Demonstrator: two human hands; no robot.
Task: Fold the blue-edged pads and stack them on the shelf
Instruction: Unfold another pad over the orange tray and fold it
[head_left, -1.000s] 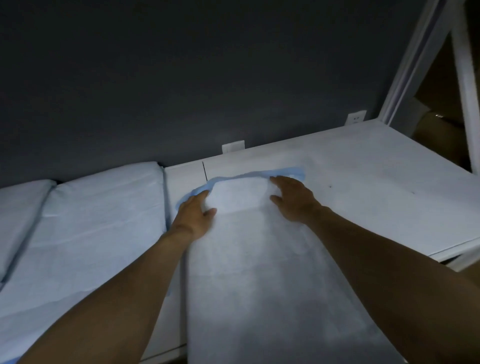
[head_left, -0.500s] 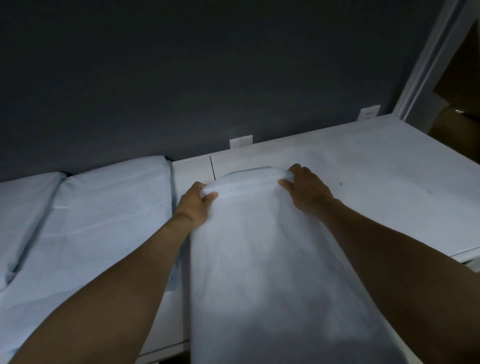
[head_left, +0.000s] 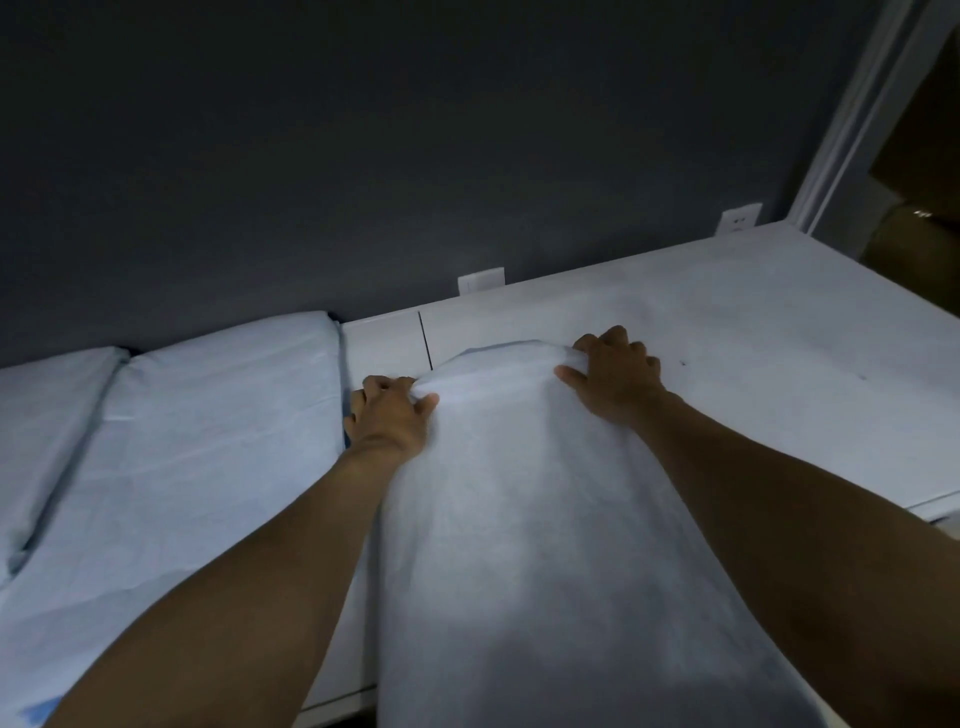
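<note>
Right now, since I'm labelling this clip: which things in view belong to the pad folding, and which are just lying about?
Job: long pale bluish-white fabric pad; left hand and right hand, both gripping its far edge; folded pale blue pads stacked at left; white shelf top.
Lying about: white wall socket plate; brown cardboard box at far right.

A white shelf (head_left: 727, 332) fills the lower view. At 9 o'clock, two pale blue folded pads (head_left: 208, 415) lie on it side by side. From centre to 6 o'clock, a pad (head_left: 519, 519) lies lengthwise, reaching past the front edge.
</note>
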